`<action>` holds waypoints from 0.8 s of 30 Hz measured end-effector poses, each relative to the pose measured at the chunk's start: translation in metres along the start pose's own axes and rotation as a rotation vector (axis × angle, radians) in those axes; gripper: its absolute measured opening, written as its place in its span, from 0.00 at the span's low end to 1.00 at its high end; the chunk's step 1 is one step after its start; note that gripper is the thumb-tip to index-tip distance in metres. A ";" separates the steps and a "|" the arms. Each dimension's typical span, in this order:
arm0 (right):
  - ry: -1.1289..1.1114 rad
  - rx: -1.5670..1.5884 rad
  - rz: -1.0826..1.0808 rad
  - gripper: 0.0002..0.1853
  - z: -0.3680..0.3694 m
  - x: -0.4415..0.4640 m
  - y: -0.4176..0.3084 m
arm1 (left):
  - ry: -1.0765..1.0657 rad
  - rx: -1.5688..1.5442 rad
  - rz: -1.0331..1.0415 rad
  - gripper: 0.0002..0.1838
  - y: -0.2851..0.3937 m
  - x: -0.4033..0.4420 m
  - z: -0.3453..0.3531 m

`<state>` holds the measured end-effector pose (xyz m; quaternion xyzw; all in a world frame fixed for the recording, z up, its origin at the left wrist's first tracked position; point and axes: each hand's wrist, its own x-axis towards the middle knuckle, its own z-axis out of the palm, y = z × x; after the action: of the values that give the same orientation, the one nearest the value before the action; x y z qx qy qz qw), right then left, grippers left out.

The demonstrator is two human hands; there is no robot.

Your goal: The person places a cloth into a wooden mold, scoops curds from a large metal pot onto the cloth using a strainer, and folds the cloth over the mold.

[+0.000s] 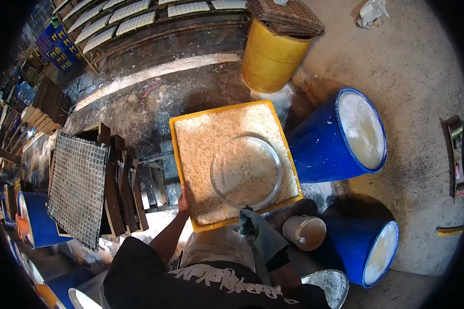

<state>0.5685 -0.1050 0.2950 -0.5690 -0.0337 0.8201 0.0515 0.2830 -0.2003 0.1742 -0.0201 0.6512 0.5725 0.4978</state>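
A square yellow tray point(178, 154) full of pale, crumbly material is in front of my body. My left hand point(183, 200) grips its left edge near the lower corner. On the material, right of centre, rests a round metal-rimmed sieve or ring point(279, 177). My right hand point(247, 219), in a dark glove or cloth, is closed at the sieve's near rim by the tray's front edge; its fingers are partly hidden.
Blue drums point(314, 139) with whitish contents stand at the right, beside a white bucket point(304, 233). A yellow barrel point(273, 56) bearing woven mats is ahead. Wooden frames with a grid panel point(77, 188) stand left, and racks of white trays point(135, 23) lie beyond.
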 end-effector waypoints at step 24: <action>0.724 0.003 -0.692 0.10 -0.118 -0.116 -0.085 | 0.031 0.708 0.023 0.31 -0.103 0.030 -0.097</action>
<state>0.7234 -0.0352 0.3707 -0.7725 -0.1994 0.5047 0.3298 0.2685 -0.2935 0.0651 0.1522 0.8169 0.3165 0.4576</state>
